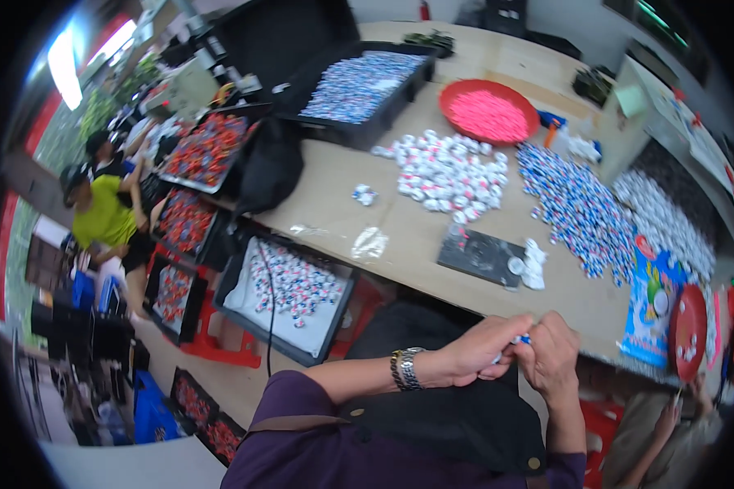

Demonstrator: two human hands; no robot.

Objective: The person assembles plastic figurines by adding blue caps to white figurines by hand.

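Note:
My left hand [471,352] and my right hand [551,359] meet in front of my body, just off the table's near edge. The fingers of both are closed together around a small blue-and-white piece [524,338]. Most of it is hidden by the fingers, so its exact kind does not show. Just beyond lies a dark flat block [479,257], with a crumpled white cloth [534,265] at its right end. A pile of small white pieces with pink and blue marks [453,173] is farther back.
Blue-and-white pieces [575,208] spread across the table's right, beside a blue printed bag [652,306]. A red bowl [532,104] holds pink pieces. Left stand a black case [424,75] and a grey tray [306,354] of pieces. Co-workers [106,208] are at far left and lower right.

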